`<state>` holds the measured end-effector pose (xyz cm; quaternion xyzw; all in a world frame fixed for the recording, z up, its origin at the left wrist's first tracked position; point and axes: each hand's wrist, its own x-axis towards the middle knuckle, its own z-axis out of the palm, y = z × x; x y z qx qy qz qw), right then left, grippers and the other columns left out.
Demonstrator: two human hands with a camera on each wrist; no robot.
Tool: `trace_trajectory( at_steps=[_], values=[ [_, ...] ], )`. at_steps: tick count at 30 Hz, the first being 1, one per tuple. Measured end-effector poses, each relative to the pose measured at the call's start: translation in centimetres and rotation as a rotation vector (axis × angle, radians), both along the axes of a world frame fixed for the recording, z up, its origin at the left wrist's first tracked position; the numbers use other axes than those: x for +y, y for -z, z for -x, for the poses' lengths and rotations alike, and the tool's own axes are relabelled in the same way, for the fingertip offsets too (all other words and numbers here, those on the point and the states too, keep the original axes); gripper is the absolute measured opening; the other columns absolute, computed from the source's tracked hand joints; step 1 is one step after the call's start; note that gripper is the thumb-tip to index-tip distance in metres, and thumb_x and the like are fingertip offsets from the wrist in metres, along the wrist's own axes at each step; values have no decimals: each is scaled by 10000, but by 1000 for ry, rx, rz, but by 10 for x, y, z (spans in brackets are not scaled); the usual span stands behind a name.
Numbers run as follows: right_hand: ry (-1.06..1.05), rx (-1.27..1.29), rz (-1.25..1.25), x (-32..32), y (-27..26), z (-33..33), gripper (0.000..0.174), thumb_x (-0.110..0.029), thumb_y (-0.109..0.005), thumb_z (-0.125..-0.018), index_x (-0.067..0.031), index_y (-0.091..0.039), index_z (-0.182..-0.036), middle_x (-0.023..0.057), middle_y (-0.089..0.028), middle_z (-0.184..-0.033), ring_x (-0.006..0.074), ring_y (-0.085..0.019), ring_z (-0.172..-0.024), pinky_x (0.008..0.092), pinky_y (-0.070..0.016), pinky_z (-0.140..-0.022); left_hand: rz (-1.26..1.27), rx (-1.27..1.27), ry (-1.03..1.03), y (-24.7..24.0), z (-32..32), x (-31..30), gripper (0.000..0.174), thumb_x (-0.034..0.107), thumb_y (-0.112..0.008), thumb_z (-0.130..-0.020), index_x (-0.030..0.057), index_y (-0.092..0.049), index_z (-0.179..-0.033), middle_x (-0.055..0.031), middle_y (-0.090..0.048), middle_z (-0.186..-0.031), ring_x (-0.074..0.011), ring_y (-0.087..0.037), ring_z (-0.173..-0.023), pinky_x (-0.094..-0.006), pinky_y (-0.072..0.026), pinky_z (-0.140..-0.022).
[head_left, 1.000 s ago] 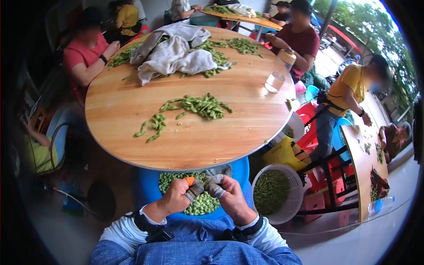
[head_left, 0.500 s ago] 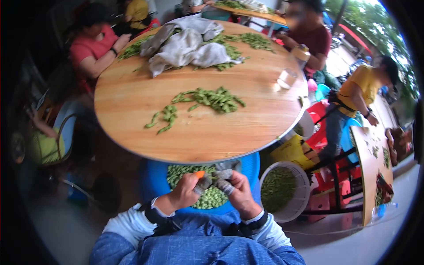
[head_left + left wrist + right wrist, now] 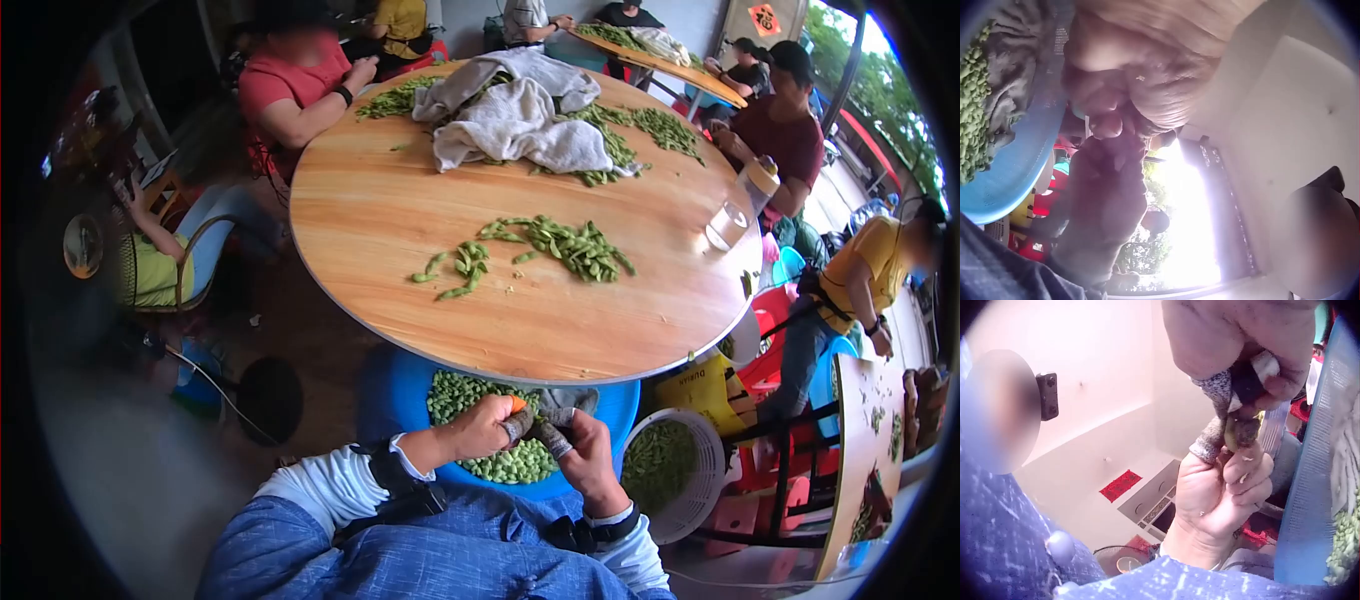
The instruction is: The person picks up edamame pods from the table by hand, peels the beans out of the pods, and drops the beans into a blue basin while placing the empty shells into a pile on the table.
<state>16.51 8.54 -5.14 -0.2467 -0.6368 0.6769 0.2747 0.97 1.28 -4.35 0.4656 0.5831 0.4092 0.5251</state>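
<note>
Both hands meet over a blue basin in the lap. The left hand, with an orange cover on one finger and a grey wrap on the thumb, pinches a green bean pod. The right hand grips the same pod between thumb and finger, both in grey wraps. Fingertips largely hide the pod. Shelled green beans fill much of the basin below, and a grey cloth lies at its far side.
Just beyond the basin stands a round wooden table bearing loose bean pods and a pale cloth over more pods. A bottle and a cup stand at its right. A white basket of pods sits right of the basin.
The head view has turned left, so the table and hands appear further right. Both hands stay together over the basin, fingertips slightly shifted. The person in yellow has moved a little.
</note>
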Motion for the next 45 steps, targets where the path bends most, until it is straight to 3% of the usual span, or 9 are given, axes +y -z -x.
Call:
trace_trajectory(
  at_steps=[9, 11, 13, 18, 21, 28, 32, 35, 45],
  values=[
    [5, -116, -152, -1, 26, 7, 85, 31, -565, -728, 42, -542, -809, 25, -544, -718, 81, -480, -662, 219, -406, -576, 101, -96, -173, 38, -7, 2, 207, 36, -385, -725, -12, -540, -854, -13, -498, -647, -82, -440, -622, -242, -364, -539],
    [67, -141, -32, 2, 25, -2, 118, -27, -581, -770, 33, -564, -870, 43, -581, -766, 100, -519, -688, 218, -424, -614, 33, 354, 79, 40, 1, 2, 210, 117, -461, -760, -22, -522, -905, -127, -542, -696, -199, -529, -656, -307, -422, -603],
    [297, -115, -79, 21, 32, -26, 89, -47, -576, -780, 16, -578, -842, 31, -576, -739, 87, -512, -678, 218, -422, -612, 96, 773, 299, -3, 2, -5, 271, 169, -508, -754, -46, -508, -920, -196, -555, -774, -280, -555, -683, -349, -443, -623],
    [924, 260, 599, 68, 58, -121, 76, -124, -533, -796, -57, -557, -825, -7, -527, -652, 54, -459, -535, 163, -286, -387, -594, 815, -254, -28, 52, -12, 334, 126, -563, -696, 74, -545, -1025, -166, -548, -804, -318, -554, -698, -385, -463, -615],
    [825, 413, 815, 73, 85, -159, 74, -122, -538, -791, -52, -546, -813, 9, -536, -681, 61, -475, -553, 155, -299, -407, -484, 1171, -541, -45, 111, 1, 305, 82, -524, -725, 46, -534, -1028, -170, -531, -901, -322, -529, -775, -388, -449, -660],
    [527, 69, 216, 34, 13, -75, 160, -121, -554, -793, 5, -583, -889, 11, -555, -702, 54, -473, -581, 172, -349, -493, -355, 1342, -466, -20, 163, 19, 179, 48, -538, -712, 12, -574, -883, -165, -550, -859, -309, -526, -816, -371, -430, -722],
    [240, 44, 128, 18, -19, -32, 208, -61, -558, -790, 35, -562, -974, 33, -582, -819, 74, -514, -692, 195, -410, -612, -452, 370, -581, -12, 137, 16, 85, 56, -611, -747, -8, -570, -786, -70, -580, -637, -116, -555, -551, -238, -449, -500],
    [49, 137, 177, 7, -40, -3, 229, -53, -553, -800, 36, -546, -1010, 25, -576, -885, 97, -525, -798, 223, -421, -733, -154, -286, -471, -44, 77, 1, 94, 73, -626, -741, -3, -571, -749, -76, -581, -631, -119, -553, -532, -225, -451, -486],
    [-80, 185, 372, -5, -40, 11, 225, -153, -608, -767, 16, -563, -909, 12, -564, -760, 64, -476, -644, 192, -372, -566, -69, -450, -119, -45, 20, -4, 173, 121, -685, -697, 4, -588, -781, -29, -581, -638, -94, -532, -516, -200, -435, -483]
  ],
)
